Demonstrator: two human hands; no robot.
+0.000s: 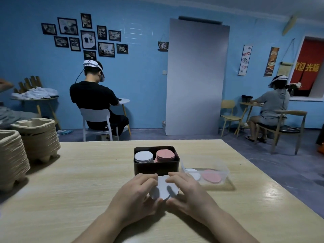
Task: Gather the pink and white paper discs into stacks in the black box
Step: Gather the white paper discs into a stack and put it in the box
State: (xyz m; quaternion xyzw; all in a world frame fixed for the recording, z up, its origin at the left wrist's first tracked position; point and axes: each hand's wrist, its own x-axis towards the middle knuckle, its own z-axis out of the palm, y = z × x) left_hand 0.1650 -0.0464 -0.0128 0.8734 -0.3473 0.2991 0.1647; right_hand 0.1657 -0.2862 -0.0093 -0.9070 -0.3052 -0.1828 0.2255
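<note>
We take the black box (156, 165) as our reference; it stands on the wooden desk (84, 186). Inside it we note a stack of white discs (143, 156) in the left half and a stack of pink discs (165, 155) in the right half, the pink pile somewhat uneven at its edges. Directly in front of the box, on the side nearest the person, both hands are closed around a small fanned bunch of white discs (164, 189): the left hand (138, 195) grips its left edge and the right hand (188, 192) its right edge, fingers curled over the top. The bunch sits low over the desk (we cannot tell whether it touches the surface). Just right of the box lies a clear plastic tray (206, 170) holding loose white and pink discs. Well to the left of the box stand two stacks of pulp cartons (26, 146).
</note>
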